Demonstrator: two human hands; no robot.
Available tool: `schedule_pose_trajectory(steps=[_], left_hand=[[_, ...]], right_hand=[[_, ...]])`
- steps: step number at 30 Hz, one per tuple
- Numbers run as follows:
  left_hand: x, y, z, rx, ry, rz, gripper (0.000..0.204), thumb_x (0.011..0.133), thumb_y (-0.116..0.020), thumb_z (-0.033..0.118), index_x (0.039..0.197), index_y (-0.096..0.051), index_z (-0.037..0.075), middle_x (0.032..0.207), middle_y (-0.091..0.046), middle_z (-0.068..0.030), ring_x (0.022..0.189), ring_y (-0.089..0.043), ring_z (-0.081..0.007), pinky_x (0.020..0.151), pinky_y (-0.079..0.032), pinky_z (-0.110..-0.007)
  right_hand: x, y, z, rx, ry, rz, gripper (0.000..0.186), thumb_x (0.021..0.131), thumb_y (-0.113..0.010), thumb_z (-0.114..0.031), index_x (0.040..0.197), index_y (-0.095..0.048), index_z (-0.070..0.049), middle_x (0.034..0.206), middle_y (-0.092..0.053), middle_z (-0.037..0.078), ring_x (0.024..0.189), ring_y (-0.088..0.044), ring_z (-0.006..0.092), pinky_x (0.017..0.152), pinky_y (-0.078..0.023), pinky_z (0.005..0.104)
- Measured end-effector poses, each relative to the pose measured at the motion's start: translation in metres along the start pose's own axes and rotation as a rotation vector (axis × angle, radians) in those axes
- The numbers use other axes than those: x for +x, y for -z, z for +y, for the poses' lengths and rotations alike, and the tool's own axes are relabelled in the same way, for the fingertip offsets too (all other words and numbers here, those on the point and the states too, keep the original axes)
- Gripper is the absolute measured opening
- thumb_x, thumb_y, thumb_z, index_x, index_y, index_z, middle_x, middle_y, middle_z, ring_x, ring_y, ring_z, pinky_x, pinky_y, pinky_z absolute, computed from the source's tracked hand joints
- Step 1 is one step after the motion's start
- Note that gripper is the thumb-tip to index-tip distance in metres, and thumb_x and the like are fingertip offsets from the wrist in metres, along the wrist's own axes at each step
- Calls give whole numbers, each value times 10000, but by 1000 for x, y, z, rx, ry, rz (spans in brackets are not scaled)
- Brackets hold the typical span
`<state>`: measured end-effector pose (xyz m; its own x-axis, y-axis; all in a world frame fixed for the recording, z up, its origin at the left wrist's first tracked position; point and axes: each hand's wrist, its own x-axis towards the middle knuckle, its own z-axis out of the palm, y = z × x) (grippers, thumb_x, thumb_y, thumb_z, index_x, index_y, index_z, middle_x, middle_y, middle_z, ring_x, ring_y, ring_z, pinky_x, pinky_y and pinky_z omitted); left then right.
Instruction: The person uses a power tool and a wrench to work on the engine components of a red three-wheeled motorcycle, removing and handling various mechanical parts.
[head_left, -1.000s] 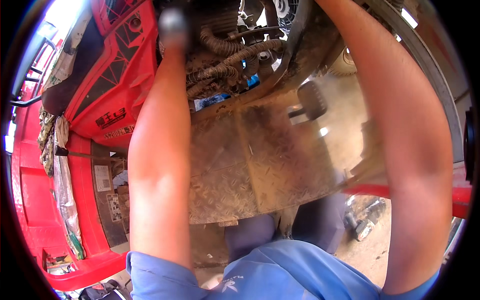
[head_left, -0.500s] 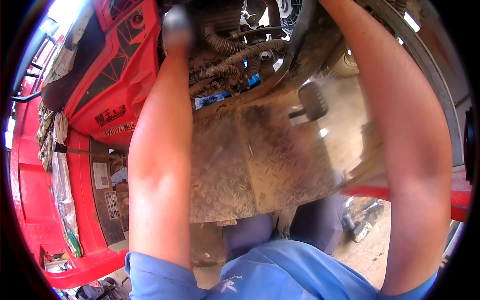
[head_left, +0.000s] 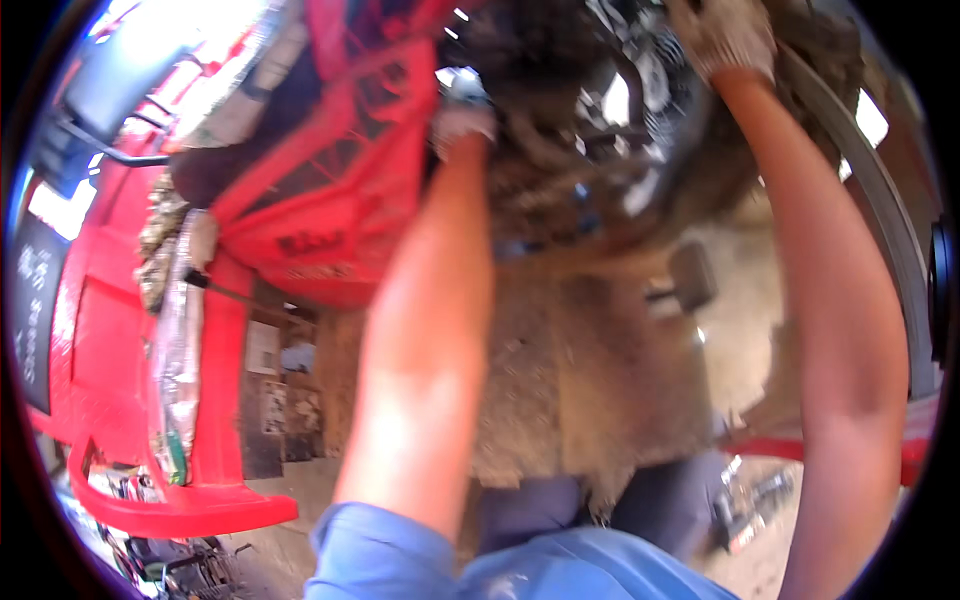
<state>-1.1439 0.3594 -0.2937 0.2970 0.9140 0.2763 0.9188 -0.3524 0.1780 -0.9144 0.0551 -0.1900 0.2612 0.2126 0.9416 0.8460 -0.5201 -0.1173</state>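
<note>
I reach forward with both arms over the front of a red vehicle. My left hand [head_left: 463,122], in a pale glove, is beside the red front panel [head_left: 345,160], at the edge of the dark engine parts [head_left: 540,130]. A shiny pale patch shows at its far end, and its fingers are hidden and blurred. My right hand [head_left: 728,42], also in a pale glove, is at the top right near the upper end of a grey metal bar [head_left: 870,165]. Its fingers run toward the upper rim and are smeared, so what it touches is unclear.
Below the engine parts lies a brown metal floor plate [head_left: 560,390] with a dark pedal [head_left: 692,275] to its right. On the left are a red body panel [head_left: 110,345], a mirror [head_left: 120,85] and a plastic-wrapped strip [head_left: 180,360]. Metal parts [head_left: 750,510] lie on the ground at lower right.
The whole view has shifted, so the vehicle sits farther right and lower. My right gloved hand has come into view at the top, and my left hand appears farther right.
</note>
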Motion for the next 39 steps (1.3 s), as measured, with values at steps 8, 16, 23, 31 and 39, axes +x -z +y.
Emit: schedule_pose_trajectory(steps=[8, 16, 23, 31, 39], left_hand=[[-23, 14, 4, -357, 13, 78, 409, 1000, -523, 362, 1157, -710, 34, 1245, -697, -210, 1133, -689, -380, 962, -561, -421], [-19, 17, 3, -281, -37, 17, 421, 1006, -520, 346, 1259, -690, 54, 1311, -682, -183, 1197, -678, -337, 976, -563, -450], [-3, -10, 6, -467, 240, 120, 420, 978, -566, 379, 1279, -674, 107, 1314, -665, -210, 1222, -653, -353, 1013, -541, -452], [-17, 2, 4, -606, 279, -13, 483, 941, -600, 395, 1296, -657, 72, 1360, -636, -213, 1260, -611, -404, 1045, -513, -469], [-35, 36, 6, -630, 266, -95, 501, 928, -619, 392, 1262, -665, 21, 1328, -641, -255, 1236, -626, -413, 1029, -521, -486]], right_hand=[[-2, -22, -36, 168, -92, -92, 264, 854, -694, -199, 1095, -743, -102, 1293, -629, 176, 1250, -560, 402, 1070, -462, 474], [33, -71, 1, 38, 201, 28, 335, 919, -631, -314, 1196, -716, -147, 1416, -598, 117, 1265, -581, 368, 1059, -481, 469], [27, -77, 4, -39, 83, -90, 430, 946, -614, -382, 1326, -666, -189, 1449, -574, 146, 1284, -570, 389, 1073, -474, 482], [30, -86, 6, -132, 50, -197, 535, 981, -550, -491, 1451, -585, -236, 1492, -536, 197, 1320, -555, 407, 1081, -477, 486], [31, -92, 12, -238, -39, -286, 547, 992, -551, -486, 1467, -571, -216, 1532, -502, 180, 1377, -517, 372, 1124, -451, 469]])
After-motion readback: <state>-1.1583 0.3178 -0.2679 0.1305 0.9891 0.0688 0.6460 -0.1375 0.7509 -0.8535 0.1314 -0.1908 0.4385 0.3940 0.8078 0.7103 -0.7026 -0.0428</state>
